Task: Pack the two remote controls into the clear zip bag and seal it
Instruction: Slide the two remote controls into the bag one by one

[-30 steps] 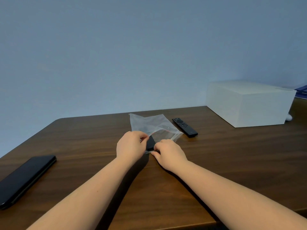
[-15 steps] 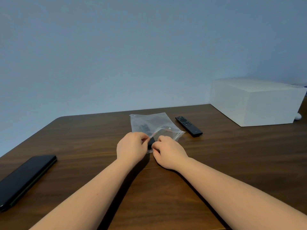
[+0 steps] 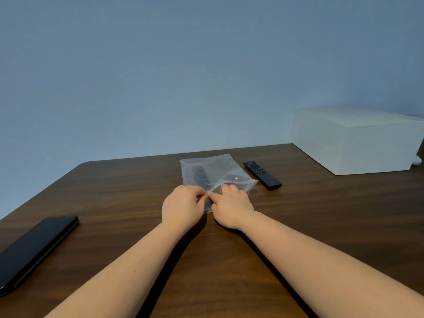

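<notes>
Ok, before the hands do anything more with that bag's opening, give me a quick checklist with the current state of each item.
1. First remote inside the clear zip bag: ok, a dark shape shows through the plastic.
2. Second remote inside the bag: not ok, it lies on the table to the bag's right.
3. Bag mouth held: ok, left hand and right hand both pinch the near edge by the red strip.
4. Zip sealed or open: cannot tell, the hands cover it.
5. Path to the second remote: ok, nothing lies between it and the bag.
6. Sealing now: not ok, one remote is outside.
</notes>
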`<state>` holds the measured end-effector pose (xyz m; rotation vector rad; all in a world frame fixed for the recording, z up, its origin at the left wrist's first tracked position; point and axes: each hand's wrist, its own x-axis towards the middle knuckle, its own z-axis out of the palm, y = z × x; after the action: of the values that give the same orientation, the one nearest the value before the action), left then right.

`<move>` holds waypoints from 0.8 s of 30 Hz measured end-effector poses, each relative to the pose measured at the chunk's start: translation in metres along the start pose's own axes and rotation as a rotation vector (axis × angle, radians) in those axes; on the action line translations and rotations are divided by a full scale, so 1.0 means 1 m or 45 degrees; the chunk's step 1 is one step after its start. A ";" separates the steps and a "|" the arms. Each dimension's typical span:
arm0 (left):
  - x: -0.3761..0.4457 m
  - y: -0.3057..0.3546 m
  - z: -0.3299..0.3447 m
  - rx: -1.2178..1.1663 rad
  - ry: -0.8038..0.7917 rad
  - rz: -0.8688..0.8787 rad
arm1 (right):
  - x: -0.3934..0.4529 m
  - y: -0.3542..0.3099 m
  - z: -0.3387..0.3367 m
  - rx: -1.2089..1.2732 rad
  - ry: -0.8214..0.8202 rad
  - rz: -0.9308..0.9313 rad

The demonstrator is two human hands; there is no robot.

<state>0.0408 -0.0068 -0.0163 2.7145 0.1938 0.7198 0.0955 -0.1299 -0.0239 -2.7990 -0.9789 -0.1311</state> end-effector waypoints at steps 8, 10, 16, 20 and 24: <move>0.003 0.002 -0.003 -0.024 -0.002 0.007 | -0.036 0.055 -0.011 0.146 0.757 0.109; 0.003 0.004 -0.003 -0.019 0.010 0.023 | -0.036 0.075 -0.010 0.073 0.719 0.320; 0.003 0.010 -0.004 -0.011 0.018 0.058 | -0.024 0.100 -0.007 0.141 0.365 0.672; 0.001 0.011 -0.002 -0.005 0.002 0.071 | -0.019 0.105 -0.010 0.181 0.353 0.670; -0.001 0.007 0.002 0.012 -0.034 0.088 | -0.015 0.106 -0.012 0.168 0.356 0.645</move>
<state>0.0410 -0.0138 -0.0162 2.7495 0.0982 0.7031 0.1496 -0.2226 -0.0288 -2.7078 -0.1972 -0.3587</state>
